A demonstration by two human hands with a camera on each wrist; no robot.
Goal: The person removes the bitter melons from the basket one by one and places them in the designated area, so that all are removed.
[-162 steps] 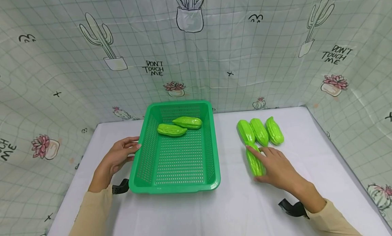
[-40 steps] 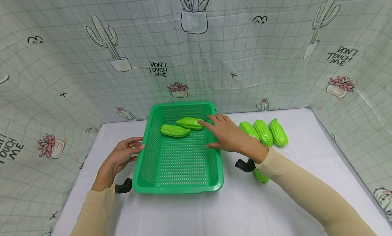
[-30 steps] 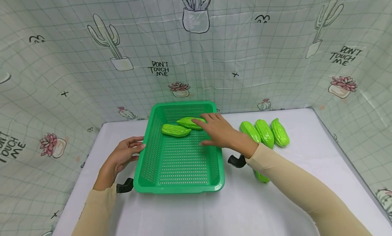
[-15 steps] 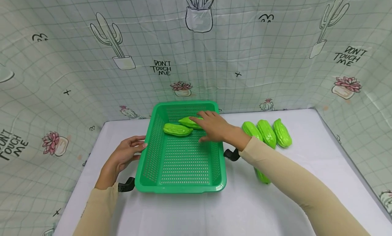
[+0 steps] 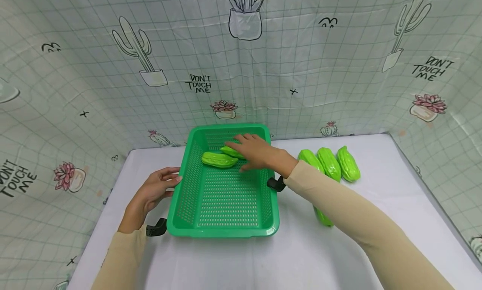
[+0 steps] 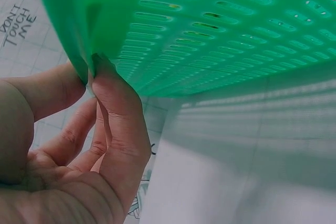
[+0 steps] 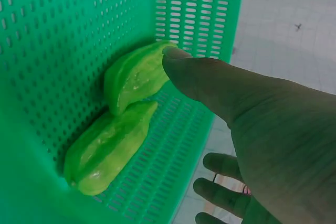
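My left hand [image 5: 156, 187] pinches the left rim of a green plastic basket [image 5: 222, 232] between thumb and fingers; the left wrist view shows the thumb and index finger [image 6: 121, 114] on either side of that rim. Inside lie two light green bitter gourds, one at the left [image 5: 219, 159] and one at the right [image 5: 231, 152]. My right hand [image 5: 256, 154] hovers over the basket's right side with fingers spread, hiding part of the right gourd in the head view. In the right wrist view nothing is held, and the thumb [image 7: 199, 77] overlaps a gourd [image 7: 139, 74].
Right of the basket, three bitter gourds [image 5: 329, 164] lie side by side on the white table [image 5: 241, 265]. Another gourd [image 5: 324, 216] sits nearer, partly hidden by the right sleeve [image 5: 339, 210]. A printed cloth [image 5: 256, 72] stands behind and at both sides.
My right hand has left the near gourd on the table and moved left over the basket, then a little farther left and back. My left hand keeps its place on the rim.
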